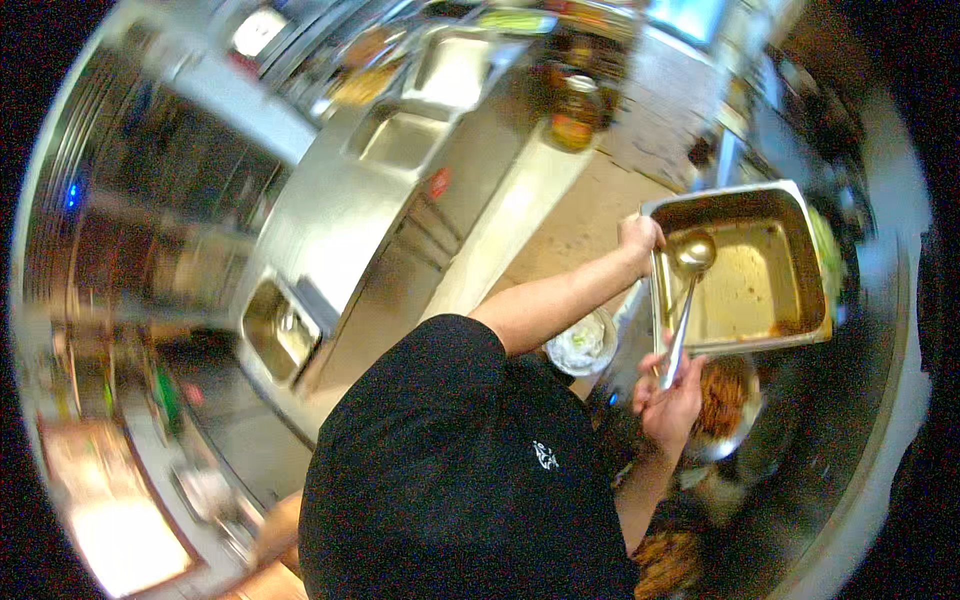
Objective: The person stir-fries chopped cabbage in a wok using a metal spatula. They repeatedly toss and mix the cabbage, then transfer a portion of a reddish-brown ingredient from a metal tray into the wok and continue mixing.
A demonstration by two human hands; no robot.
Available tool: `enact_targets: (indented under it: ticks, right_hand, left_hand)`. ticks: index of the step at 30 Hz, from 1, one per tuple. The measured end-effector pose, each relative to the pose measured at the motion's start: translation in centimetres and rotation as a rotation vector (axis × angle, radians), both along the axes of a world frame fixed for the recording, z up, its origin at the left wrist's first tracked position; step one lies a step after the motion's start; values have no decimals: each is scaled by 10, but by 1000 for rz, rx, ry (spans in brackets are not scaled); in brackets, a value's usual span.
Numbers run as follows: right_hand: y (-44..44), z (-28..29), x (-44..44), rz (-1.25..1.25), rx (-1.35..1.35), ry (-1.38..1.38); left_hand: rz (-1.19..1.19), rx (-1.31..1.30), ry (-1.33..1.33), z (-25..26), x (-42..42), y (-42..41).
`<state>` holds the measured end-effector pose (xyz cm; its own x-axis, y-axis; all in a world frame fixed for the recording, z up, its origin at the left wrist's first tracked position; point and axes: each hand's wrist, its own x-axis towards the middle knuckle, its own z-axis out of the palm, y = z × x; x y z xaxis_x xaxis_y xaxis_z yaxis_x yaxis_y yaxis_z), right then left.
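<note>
My left hand point(641, 236) grips the near upper rim of a deep, tilted steel food pan point(757, 289), whose inner walls bear brown residue. A metal ladle point(679, 330) lies in my right hand point(673, 401), its bowl inside the pan near the left wall. The ladle's handle passes over the pan's lower rim, close to my right fingers. Below the pan, a round metal bowl point(724, 409) holds reddish-brown food that looks shredded. Another round container point(581, 345), with whitish contents, is under my left forearm.
A steel counter point(330, 202) at the left bears rectangular pans point(401, 135). A jar with a pale lid point(576, 112) stands at the top. Brown food point(667, 562) shows at the bottom. Much of the surroundings is blurred.
</note>
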<state>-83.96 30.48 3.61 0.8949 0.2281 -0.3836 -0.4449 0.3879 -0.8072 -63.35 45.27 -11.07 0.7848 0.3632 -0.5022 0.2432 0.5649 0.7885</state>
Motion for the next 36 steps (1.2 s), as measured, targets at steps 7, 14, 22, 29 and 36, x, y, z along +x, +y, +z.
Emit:
enact_targets:
  ticks: [7,14,22,29,36]
  right_hand:
    - [110,-41,-9,695,-211,24]
    - [224,-68,6,944,-376,64]
    - [331,-106,11,1248,-474,-51]
    - [365,-120,3,1391,-515,-43]
    - [356,-125,15,1293,-554,-29]
  left_hand:
    - [520,-399,64,-6,-151,246]
    - [1248,-26,16,14,-443,414]
    - [1786,405,391,5,-749,458]
    - [1429,689,776,45,-812,534]
    - [973,961,987,-2,-823,654]
